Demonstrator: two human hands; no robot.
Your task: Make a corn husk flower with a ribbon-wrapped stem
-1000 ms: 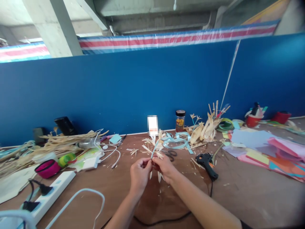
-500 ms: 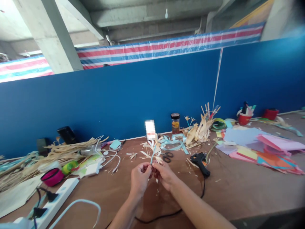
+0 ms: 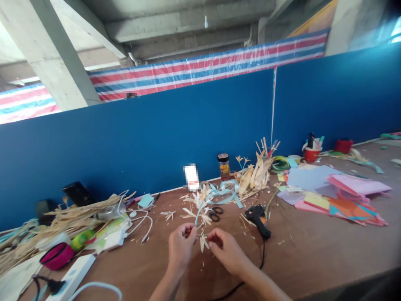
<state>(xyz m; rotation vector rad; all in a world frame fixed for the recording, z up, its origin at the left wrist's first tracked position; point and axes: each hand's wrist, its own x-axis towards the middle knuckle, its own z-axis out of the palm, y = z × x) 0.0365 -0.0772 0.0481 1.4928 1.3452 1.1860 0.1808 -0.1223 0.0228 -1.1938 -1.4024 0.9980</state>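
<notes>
My left hand [image 3: 182, 244] pinches the lower end of a thin blue-wrapped stem [image 3: 198, 214] between thumb and fingers. The stem rises toward pale husk petals [image 3: 204, 193]; whether they are joined to it I cannot tell. My right hand [image 3: 224, 250] is apart from the left, its thumb and fingertips pressed together. Whatever it pinches, if anything, is too small to make out. Pale husk pieces [image 3: 204, 243] lie between and below the hands. Just beyond are black-handled scissors [image 3: 215, 214] and light blue ribbon [image 3: 230, 190].
A black glue gun [image 3: 258, 219] lies to the right, its cable running toward me. Behind stand a lidded jar [image 3: 223, 167] and a husk bundle [image 3: 255, 175]. Coloured paper [image 3: 316, 182] covers the right side. At left are a power strip [image 3: 73, 274] and a pink band [image 3: 56, 256].
My right hand has come away from the left, moving right and slightly down. The left hand keeps hold of the blue stem. The whole view has shifted a little.
</notes>
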